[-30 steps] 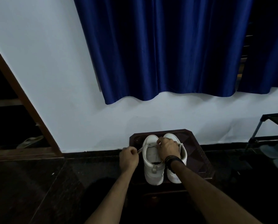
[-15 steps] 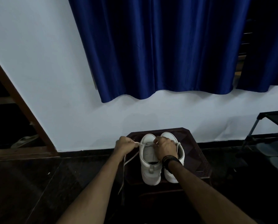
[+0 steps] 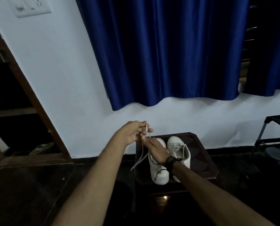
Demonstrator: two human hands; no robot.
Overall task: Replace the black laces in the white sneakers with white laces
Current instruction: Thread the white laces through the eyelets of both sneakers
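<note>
Raised since a moment ago, the left hand (image 3: 132, 132) pinches a white lace (image 3: 141, 152) at eleven o'clock of the sneakers (image 3: 168, 159) on a dark stool (image 3: 202, 160), while the right hand (image 3: 157, 151), fingers straight, rests on the left sneaker.

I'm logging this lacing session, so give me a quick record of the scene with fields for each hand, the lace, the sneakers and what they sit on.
left hand: raised, pinching the white lace
right hand: over the left sneaker, fingers reaching to the lace
white lace: hangs from the left hand, loose end trailing down
left sneaker: white, partly hidden
right sneaker: white laces in
support: dark wooden stool
</note>
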